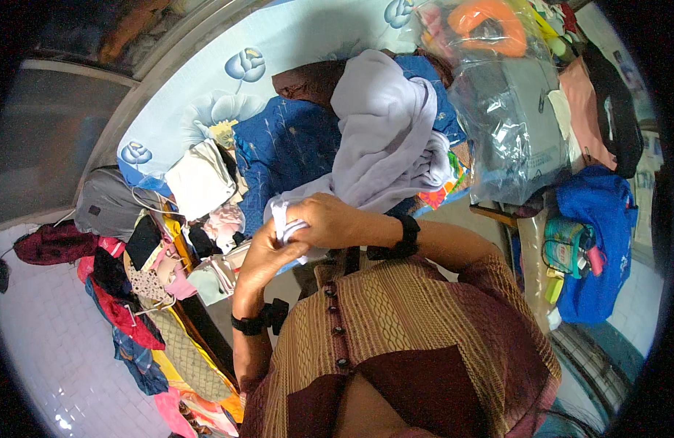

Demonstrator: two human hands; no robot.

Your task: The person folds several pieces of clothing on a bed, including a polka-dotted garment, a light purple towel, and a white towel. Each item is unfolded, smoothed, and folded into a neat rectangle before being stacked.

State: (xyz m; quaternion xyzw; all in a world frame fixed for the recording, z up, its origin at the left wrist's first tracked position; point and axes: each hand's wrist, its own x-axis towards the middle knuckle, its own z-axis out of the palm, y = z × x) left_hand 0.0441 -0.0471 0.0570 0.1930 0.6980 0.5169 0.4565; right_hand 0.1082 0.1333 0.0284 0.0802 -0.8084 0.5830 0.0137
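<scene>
A pale lavender cloth garment lies bunched before me, its near end drawn up to my hands. My left hand pinches a narrow strip of it, with the thumb pointing right. Close against it, my right hand grips the same gathered end from above, knuckles up. A thin lighter band of the cloth sticks up between the two hands. Under the garment spreads a dark blue printed cloth, and a brown cloth shows behind it. My fingertips are partly hidden in the folds.
Folded white cloth lies left on the flowered bedsheet. Clear plastic packaging with grey contents is at the right, below an orange ring-shaped item. Clothes hang at the left, including a red garment. A blue bag hangs at the right.
</scene>
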